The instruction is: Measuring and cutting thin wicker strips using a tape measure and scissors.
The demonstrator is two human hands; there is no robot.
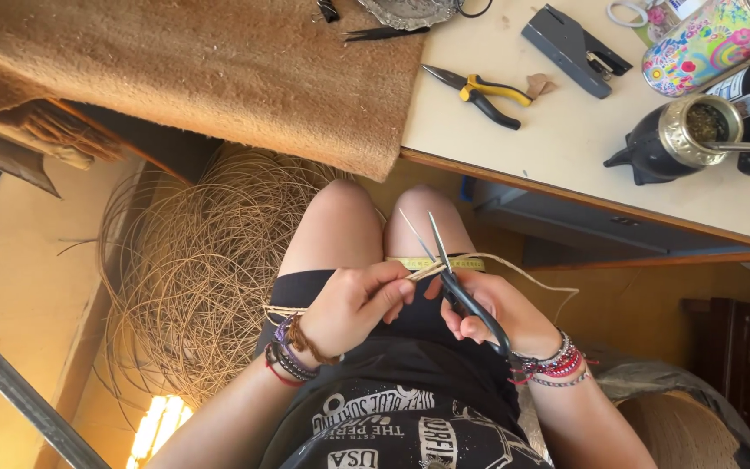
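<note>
— What's the room like?

— Seen from above, a seated person works over bare knees. A pale tabletop point(583, 148) with a wooden edge sits ahead to the right, and a coarse brown woven mat point(219, 69) hangs over its left part. The floor below is yellowish.

— Any containers?

— A dark gourd cup point(666, 143) with a metal rim stands on the table, filled with green-brown herb, a metal straw leaning out of it. A flowered flask point(705, 43) lies at the far right corner, with a black one just beside it. At the lower right is a woven basket point(679, 430); I cannot tell what is in it.

— And the hands?

— The left hand point(353, 304) is closed, pinching a thin pale reed strand point(423, 271) that runs across the lap. The right hand point(488, 308) grips black scissors point(444, 260), blades parted and pointing up, touching the strand between the two hands. A yellow measuring tape point(444, 262) lies across the thighs just behind.

— What else is around?

— Yellow-handled pliers point(479, 91) and a grey stapler point(570, 48) rest on the table. A big loose coil of rattan point(201, 278) fills the floor left of the knees.
</note>
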